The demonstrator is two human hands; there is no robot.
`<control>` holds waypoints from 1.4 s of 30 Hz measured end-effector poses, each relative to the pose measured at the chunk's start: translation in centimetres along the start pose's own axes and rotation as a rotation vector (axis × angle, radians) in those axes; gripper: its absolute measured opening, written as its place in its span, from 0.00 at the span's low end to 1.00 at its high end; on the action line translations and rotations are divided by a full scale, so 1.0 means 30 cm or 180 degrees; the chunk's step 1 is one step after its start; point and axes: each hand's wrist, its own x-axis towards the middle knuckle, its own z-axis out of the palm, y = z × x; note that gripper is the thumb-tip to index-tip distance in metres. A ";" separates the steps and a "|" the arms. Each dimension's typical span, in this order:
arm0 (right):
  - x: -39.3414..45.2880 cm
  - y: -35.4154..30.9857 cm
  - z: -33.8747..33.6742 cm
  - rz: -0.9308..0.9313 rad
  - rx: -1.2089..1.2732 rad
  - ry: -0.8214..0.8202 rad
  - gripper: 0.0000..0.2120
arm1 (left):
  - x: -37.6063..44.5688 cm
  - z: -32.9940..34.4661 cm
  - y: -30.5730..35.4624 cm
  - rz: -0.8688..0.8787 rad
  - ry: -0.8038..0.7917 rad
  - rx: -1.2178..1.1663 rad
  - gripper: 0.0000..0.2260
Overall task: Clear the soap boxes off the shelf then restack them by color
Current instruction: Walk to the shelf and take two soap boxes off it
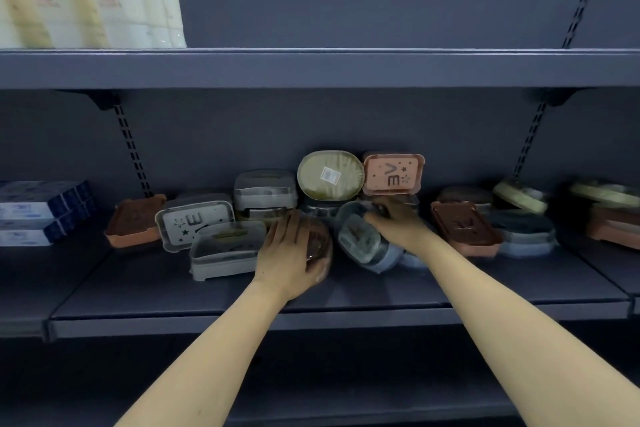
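You have only 1 view, from the camera on your head. It faces forward and a little down, straight at the middle shelf [242, 291] of a dark rack. It stands near: both your forearms enter from the bottom edge and reach the soap boxes [265, 194] in the centre. The wide lens bends the upper shelf [346, 68] and takes in the bay edges at left and right. No 2nd view shares the scene.
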 end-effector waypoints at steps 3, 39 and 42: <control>0.005 -0.002 -0.009 0.0043 0.0018 -0.0120 0.13 | -0.001 -0.002 -0.003 -0.0026 -0.0039 -0.0041 0.42; -0.164 -0.068 0.148 -0.0523 -0.2744 -0.0578 0.46 | -0.014 -0.022 -0.057 0.0321 -0.0588 -0.0318 0.26; -0.205 -0.053 0.151 -0.0424 -0.2649 -0.0305 0.45 | -0.032 -0.032 -0.067 0.0494 -0.0660 -0.0381 0.27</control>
